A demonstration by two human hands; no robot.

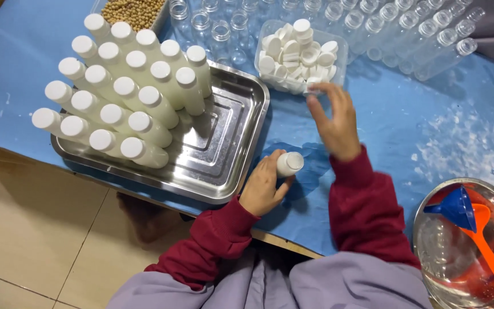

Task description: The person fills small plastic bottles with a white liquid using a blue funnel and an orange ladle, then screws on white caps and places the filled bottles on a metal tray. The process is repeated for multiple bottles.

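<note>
The left hand (261,186) is closed around a small white bottle (289,163) standing on the blue table cover (407,120), just off the steel tray (224,166) at about its 4 o'clock corner; the bottle's mouth looks white from above, and whether a cap already sits on it is hard to tell. The right hand (335,120) is blurred in motion at 1 o'clock from the bottle, fingers spread apart and holding nothing clear, its fingertips at the near edge of the clear tub of white caps (298,54). To do this well, the left hand should keep the bottle upright and steady while the right pinches one cap only and sets it square on the neck before twisting. Capped bottles (124,94) stand packed on the tray at 10 o'clock, empty clear bottles (407,28) lie in rows at 12 to 1 o'clock, and a metal bowl (430,240) with a blue funnel (455,207) and orange scoop (487,246) sits at 4 o'clock
</note>
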